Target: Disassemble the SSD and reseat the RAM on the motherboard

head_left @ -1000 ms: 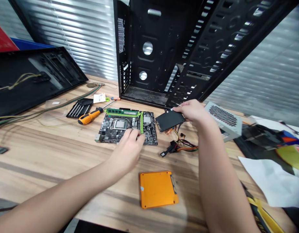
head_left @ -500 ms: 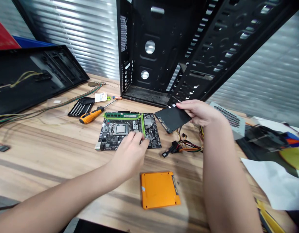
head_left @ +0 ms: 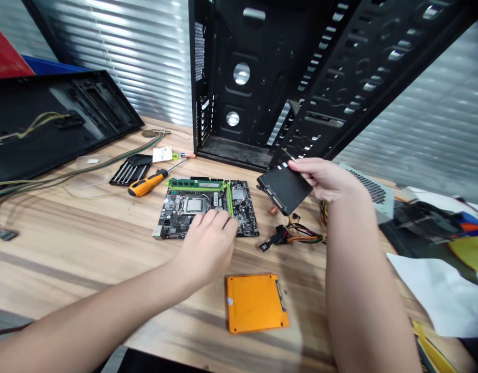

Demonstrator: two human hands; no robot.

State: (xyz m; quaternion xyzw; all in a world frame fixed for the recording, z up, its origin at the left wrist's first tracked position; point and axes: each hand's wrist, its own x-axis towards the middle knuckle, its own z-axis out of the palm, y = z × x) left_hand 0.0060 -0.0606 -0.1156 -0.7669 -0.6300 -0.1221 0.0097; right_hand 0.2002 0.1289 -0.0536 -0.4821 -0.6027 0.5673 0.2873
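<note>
In my right hand [head_left: 320, 180] is a black solid-state drive [head_left: 287, 187], gripped at its right end and tilted above the table. A thin dark rod pokes out by the thumb; its kind cannot be made out. My left hand [head_left: 211, 241] rests over the lower edge of the motherboard [head_left: 171, 215], its fingers curled downward and the fingertips hidden. The board carries a processor [head_left: 193, 205] and a green memory stick [head_left: 196, 183]. Below the board lies an orange solid-state drive [head_left: 256, 303] on the table.
A black computer case [head_left: 258, 62] stands at the back. Left of the board lie an orange-handled screwdriver [head_left: 147, 182] and a black set of small screwdrivers [head_left: 130, 170]. Power cables [head_left: 297, 233] run beneath the black drive. A grey power supply [head_left: 373, 189] sits at right.
The black drive has shifted slightly right and tilted more steeply with my right hand. My left hand stays over the motherboard, its fingers slightly shifted. A copper-coloured bit shows under the drive.
</note>
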